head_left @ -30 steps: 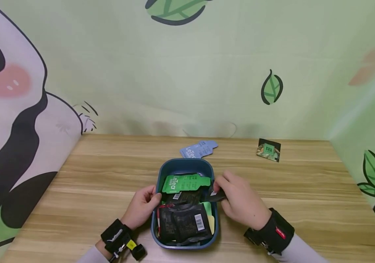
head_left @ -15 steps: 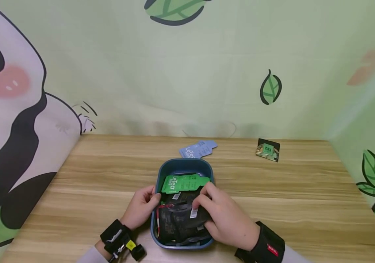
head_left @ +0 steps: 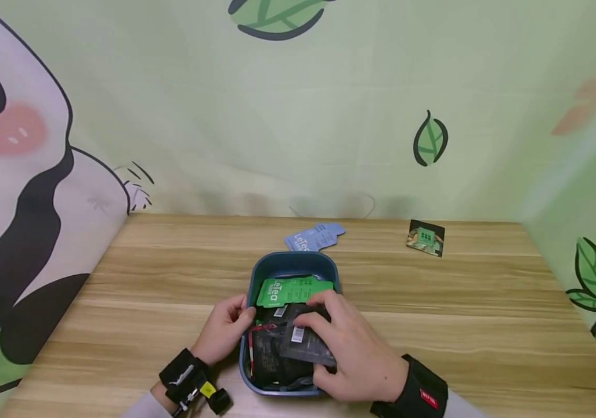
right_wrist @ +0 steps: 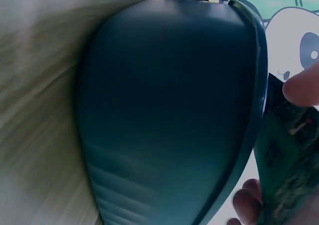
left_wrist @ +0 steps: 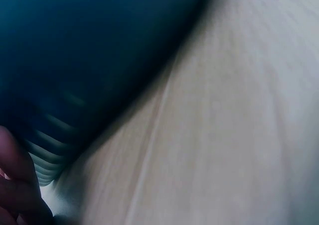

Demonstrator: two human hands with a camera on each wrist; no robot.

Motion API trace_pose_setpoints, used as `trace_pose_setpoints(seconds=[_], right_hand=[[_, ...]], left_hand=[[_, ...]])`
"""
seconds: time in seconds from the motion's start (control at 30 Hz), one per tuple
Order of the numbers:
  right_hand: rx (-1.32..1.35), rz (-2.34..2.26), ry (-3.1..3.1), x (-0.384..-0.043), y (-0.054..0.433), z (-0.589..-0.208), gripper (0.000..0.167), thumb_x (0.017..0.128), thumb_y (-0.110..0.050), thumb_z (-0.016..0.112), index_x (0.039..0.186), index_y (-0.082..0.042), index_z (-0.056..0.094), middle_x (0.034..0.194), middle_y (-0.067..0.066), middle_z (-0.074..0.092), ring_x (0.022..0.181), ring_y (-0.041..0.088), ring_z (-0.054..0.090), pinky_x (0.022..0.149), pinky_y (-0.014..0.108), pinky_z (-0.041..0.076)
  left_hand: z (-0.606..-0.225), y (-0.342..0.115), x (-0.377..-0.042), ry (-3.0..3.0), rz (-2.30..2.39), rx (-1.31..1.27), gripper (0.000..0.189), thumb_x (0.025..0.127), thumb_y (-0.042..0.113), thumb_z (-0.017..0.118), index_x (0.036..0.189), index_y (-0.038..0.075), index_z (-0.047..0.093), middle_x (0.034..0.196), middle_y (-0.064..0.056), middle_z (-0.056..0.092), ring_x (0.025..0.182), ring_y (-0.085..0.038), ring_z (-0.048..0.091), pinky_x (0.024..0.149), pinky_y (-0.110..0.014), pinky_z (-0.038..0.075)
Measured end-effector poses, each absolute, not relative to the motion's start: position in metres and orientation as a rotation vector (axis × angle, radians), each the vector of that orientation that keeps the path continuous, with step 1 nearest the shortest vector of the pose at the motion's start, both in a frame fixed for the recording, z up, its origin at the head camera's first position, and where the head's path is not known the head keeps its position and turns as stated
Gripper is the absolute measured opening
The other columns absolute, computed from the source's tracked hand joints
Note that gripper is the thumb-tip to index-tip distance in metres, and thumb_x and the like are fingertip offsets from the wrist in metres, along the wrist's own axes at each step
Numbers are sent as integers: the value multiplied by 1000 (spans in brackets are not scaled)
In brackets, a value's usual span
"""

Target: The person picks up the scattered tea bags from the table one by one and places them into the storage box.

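Observation:
A dark blue plastic bin stands on the table, its outer wall filling much of both wrist views. Inside, a green LeTea card lies at the far end and several black sachets fill the near part. My left hand grips the bin's left rim, thumb on top. Over the bin's right half, my right hand holds a black sachet between fingers and thumb, barcode side up. The right wrist view shows the green, printed underside of this sachet beside the rim.
Behind the bin, a light blue LeTea card lies on the wooden table. Farther right, a black and green square packet lies near the back edge. A printed backdrop rises behind the table.
My right hand has moved left from the bin's right rim to over its contents, carrying the black sachet, which now lies flatter. My left hand has stayed on the rim.

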State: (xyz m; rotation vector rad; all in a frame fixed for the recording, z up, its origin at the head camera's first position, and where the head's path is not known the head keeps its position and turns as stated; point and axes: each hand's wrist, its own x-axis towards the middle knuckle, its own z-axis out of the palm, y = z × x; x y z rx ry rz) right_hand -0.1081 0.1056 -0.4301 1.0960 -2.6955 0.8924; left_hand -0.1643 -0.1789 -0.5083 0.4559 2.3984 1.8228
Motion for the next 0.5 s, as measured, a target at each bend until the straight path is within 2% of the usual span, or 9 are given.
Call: trace_pose_setpoints(seconds=[0.17, 0.27, 0.5], right_hand=[[1125, 877, -2744, -109, 105, -433, 64, 78, -29, 76, 140, -27, 56, 154, 4, 39, 128, 18, 48, 102, 47, 50], [1158, 862, -2768, -108, 105, -433, 68, 81, -33, 76, 145, -28, 52, 162, 4, 31, 136, 23, 47, 105, 52, 49], [1211, 916, -2795, -115, 112, -429, 80, 88, -54, 74, 157, -30, 40, 173, -3, 7, 156, 31, 24, 113, 66, 37]], left_hand=[[-508, -178, -164, 2404, 1825, 443, 28, 101, 4, 55, 74, 3, 46, 64, 6, 43, 58, -3, 43, 53, -21, 34], [-508, -178, -164, 2404, 1821, 427, 28, 101, 5, 55, 74, 3, 46, 64, 6, 43, 58, -4, 43, 52, -21, 34], [-508, -178, -164, 2398, 1822, 420, 28, 101, 5, 55, 75, 2, 46, 65, 6, 44, 58, -4, 43, 53, -21, 35]])
